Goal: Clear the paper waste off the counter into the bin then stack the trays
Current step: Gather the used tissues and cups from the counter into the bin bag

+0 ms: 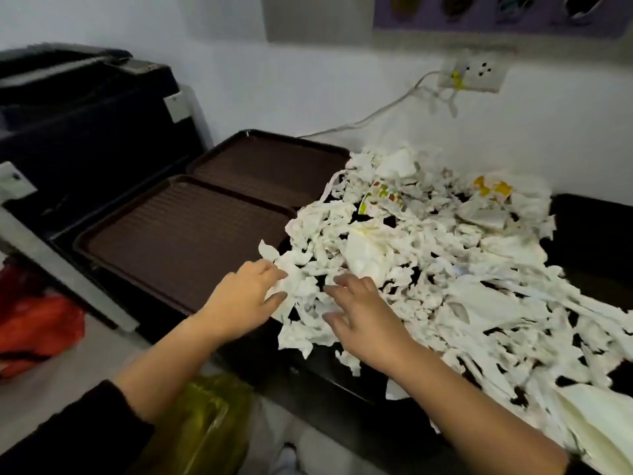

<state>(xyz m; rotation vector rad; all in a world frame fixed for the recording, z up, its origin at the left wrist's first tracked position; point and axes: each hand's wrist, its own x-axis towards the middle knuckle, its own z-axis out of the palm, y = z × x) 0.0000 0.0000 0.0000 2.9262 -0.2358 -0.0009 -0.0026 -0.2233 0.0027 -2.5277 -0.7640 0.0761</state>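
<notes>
The counter is dark and runs along a white wall. A large heap of torn white paper waste covers most of its right and middle portion, with a few printed, coloured scraps near the top of the heap. 2 brown trays lie flat, side by side, on the counter's left portion; the heap's left edge overlaps the near tray's right rim and the far tray's right corner.

The left hand rests at the heap's near-left edge, fingers loosely spread, fingertips touching paper scraps; whether it actually grips any cannot be told. The right hand lies palm-down on the heap just beside the left hand, fingers spread and slightly bent, pressing on scraps without closing round them.

A yellow-green plastic bag hangs below the counter's front edge, beneath the left forearm. A red bag sits on the floor to the left. A dark printer stands behind the trays. A wall socket with a white cable is above the heap.
</notes>
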